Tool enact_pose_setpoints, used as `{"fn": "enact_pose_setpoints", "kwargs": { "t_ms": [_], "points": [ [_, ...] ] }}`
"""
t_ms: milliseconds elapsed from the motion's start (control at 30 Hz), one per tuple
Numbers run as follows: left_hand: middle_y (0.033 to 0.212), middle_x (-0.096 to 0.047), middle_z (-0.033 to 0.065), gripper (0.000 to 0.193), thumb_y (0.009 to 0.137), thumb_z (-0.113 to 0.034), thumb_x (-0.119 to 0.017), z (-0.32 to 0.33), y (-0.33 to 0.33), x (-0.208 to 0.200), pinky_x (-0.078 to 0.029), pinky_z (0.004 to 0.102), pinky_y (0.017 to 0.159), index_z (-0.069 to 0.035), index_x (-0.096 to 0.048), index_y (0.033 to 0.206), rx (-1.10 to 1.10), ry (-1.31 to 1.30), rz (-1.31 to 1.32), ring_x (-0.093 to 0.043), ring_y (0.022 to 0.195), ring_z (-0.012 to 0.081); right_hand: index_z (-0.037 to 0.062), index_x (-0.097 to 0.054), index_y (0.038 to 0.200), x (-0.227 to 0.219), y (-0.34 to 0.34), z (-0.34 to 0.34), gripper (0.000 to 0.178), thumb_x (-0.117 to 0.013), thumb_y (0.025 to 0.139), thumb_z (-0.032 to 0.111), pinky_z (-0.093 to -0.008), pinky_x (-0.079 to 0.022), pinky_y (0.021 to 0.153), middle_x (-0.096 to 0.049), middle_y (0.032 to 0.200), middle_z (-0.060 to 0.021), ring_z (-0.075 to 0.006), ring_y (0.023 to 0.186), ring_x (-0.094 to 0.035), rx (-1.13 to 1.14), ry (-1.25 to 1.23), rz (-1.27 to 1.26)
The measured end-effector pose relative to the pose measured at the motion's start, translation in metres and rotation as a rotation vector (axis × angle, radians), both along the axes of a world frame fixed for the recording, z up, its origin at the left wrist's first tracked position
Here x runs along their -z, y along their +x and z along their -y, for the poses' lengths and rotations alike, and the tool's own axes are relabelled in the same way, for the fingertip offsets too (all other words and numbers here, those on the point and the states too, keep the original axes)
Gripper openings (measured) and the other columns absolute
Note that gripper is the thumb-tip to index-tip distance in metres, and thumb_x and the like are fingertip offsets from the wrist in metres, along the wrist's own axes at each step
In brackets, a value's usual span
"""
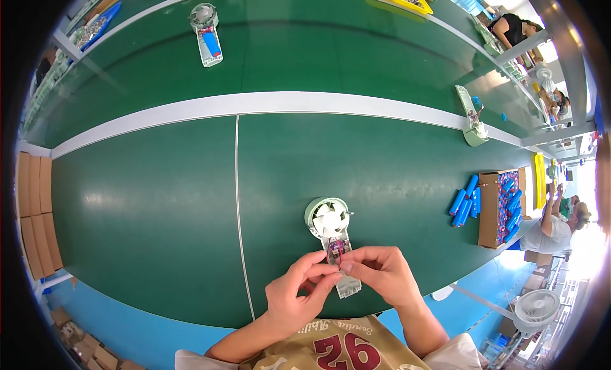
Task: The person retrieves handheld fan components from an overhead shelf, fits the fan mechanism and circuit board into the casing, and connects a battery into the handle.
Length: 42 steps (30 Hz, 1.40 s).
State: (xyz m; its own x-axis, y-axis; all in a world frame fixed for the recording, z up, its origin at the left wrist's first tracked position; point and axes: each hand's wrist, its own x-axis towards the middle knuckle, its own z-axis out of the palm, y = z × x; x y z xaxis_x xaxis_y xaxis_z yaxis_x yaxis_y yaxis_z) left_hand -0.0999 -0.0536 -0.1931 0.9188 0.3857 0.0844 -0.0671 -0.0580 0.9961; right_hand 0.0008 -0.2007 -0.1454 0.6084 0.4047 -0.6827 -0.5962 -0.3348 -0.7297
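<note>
A small handheld fan lies opened on the green worktop in front of me, its round pale-green head with white blades pointing away. Its handle shell runs toward me and exposes a circuit board with thin red and dark wires. My left hand is at the handle's left side, thumb and finger pinched at the wires. Against the board's lower right, my right hand pinches as well, the fingertips of both hands nearly meeting. What exactly sits between the fingertips is too small to make out.
At the right stands a cardboard box of blue battery packs, with several loose blue batteries beside it. Another opened fan leans on the white rail. Beyond it lies a fan with a blue battery. Brown cartons line the left edge.
</note>
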Motion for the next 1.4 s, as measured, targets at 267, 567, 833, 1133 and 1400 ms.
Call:
{"fn": "enact_pose_setpoints", "kwargs": {
  "t_ms": [267,567,833,1133,1400],
  "points": [
    [0.093,-0.074,0.0131,0.037,0.088,0.002,-0.072,-0.009,0.004,-0.015,-0.042,0.019,0.041,0.005,-0.057,0.122,0.024,-0.582,-0.316,-0.061,0.058,0.007,-0.0039,-0.074,0.105,0.005,0.004,0.002,0.018,-0.073,0.088,0.004,-0.0223,-0.053,0.072,-0.074,0.093,-0.0084,-0.0095,0.083,-0.067,0.07,0.106,-0.114],
    [0.083,-0.068,0.0071,0.034,0.082,-0.011,-0.082,-0.003,0.006,-0.013,-0.043,0.023,0.044,0.002,-0.06,0.104,-0.058,-0.233,-0.29,-0.059,0.06,0.0069,-0.0033,-0.073,0.094,0.009,0.006,0.004,0.008,-0.072,0.088,0.002,-0.0189,-0.044,0.059,-0.068,0.083,-0.001,-0.0027,0.07,-0.058,0.001,0.039,0.104],
    [0.075,-0.068,0.0069,0.022,0.085,-0.013,-0.076,0.001,0.002,0.006,-0.048,0.0262,0.045,0.0,-0.06,0.094,0.091,0.354,-0.308,-0.064,0.051,0.0133,-0.0016,-0.069,0.088,0.016,0.03,0.01,0.008,-0.073,0.081,-0.003,-0.0204,-0.041,0.053,-0.063,0.081,-0.0026,-0.0049,0.061,-0.054,-0.374,-0.02,0.696],
    [0.068,-0.068,0.0074,0.014,0.086,-0.008,-0.072,0.003,0.003,0.009,-0.047,0.0253,0.044,0.001,-0.064,0.093,0.03,0.143,-0.251,-0.063,0.047,0.0116,-0.0037,-0.066,0.093,0.033,0.027,0.012,0.009,-0.07,0.085,-0.004,-0.0225,-0.052,0.057,-0.064,0.088,-0.0074,-0.0107,0.068,-0.065,-0.45,-0.009,0.871],
    [0.064,-0.064,0.012,0.016,0.09,-0.013,-0.066,0.007,0.004,0.014,-0.049,0.0357,0.044,0.001,-0.059,0.085,0.028,0.176,-0.201,-0.063,0.049,0.0258,-0.005,-0.064,0.094,0.025,0.022,0.006,0.007,-0.067,0.089,-0.001,-0.0227,-0.054,0.057,-0.064,0.091,-0.0079,-0.0129,0.075,-0.069,-0.463,-0.128,0.919]
  ]
}}
